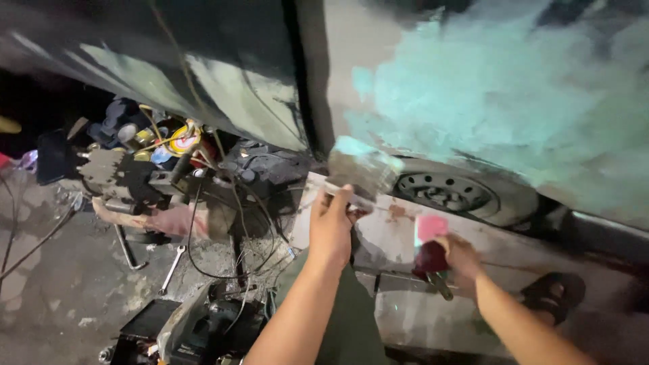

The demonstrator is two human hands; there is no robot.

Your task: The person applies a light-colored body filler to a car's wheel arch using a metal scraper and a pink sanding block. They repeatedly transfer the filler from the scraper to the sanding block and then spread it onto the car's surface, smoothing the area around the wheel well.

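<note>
Left hand (331,226) gripping blurred spreader (362,172), right hand (460,255) clutching tin (430,257)

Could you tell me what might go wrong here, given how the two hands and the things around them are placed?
1. The left hand holds a flat, filler-coated blade in a fingertip grip; it could slip.
2. The right hand holds a pink scraper close to the left, so the two tools might knock together.
3. Loose cables and a wrench lie on the floor by the dim work area, a likely trip or snag hazard.
</note>
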